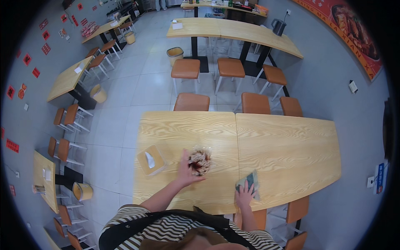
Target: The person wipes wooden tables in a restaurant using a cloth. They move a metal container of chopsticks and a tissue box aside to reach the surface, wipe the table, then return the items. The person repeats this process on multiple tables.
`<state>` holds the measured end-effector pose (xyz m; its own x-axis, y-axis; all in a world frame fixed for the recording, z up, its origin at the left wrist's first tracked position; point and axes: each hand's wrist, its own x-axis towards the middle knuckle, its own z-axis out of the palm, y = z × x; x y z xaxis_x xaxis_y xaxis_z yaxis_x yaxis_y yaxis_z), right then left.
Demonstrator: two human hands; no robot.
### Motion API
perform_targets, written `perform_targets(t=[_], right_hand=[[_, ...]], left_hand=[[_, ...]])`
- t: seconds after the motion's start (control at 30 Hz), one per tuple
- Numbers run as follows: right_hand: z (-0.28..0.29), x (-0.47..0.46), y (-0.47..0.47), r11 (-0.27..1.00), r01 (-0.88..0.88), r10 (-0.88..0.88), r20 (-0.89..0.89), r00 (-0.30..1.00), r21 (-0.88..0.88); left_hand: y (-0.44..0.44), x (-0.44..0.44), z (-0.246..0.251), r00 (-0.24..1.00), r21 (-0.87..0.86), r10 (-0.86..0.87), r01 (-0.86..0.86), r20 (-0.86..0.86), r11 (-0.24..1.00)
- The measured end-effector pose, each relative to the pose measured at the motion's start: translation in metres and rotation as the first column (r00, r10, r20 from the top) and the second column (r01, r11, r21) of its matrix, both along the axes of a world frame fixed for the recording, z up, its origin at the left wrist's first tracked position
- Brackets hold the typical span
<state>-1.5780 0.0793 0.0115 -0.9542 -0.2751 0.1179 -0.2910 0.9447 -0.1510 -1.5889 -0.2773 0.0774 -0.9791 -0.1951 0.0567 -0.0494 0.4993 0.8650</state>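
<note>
On the light wood-grain table (281, 147), my left hand (187, 172) curves around the left and near side of a clear container (200, 161) with pale and dark reddish-brown contents. What the contents are I cannot tell. My right hand (245, 195) lies with fingers spread on a folded green and grey cloth (252, 180), just right of the seam between two tabletops. Left of my left hand sits a tissue box (159, 165) with a white tissue (150, 159) sticking out.
Brown-topped stools (191, 102) stand along the table's far side, others (297, 210) at the near right. Further off is another long table (200, 27) with an electric kettle (278, 27). Small tables (68, 75) and yellow bins (98, 93) line the left wall.
</note>
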Motion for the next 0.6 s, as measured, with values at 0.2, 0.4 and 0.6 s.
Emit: perform_targets(t=[0.2, 0.4, 0.6], right_hand=[[-0.018, -0.119, 0.010, 0.987, -0.145, 0.150, 0.073, 0.986, -0.071], [-0.020, -0.336, -0.018, 0.995, -0.001, 0.009, 0.083, 0.996, -0.097], [-0.027, -0.386, -0.018, 0.901, -0.413, 0.416, -0.002, 0.909, -0.134]], left_hand=[[0.007, 0.105, 0.007, 0.938, -0.097, 0.288, -0.311, -0.195, 0.946], [0.139, 0.090, 0.001, 0.993, 0.172, 0.093, -0.103, 0.067, 0.980], [0.226, -0.059, -0.030, 0.948, -0.189, -0.294, 0.269, -0.119, 0.944]])
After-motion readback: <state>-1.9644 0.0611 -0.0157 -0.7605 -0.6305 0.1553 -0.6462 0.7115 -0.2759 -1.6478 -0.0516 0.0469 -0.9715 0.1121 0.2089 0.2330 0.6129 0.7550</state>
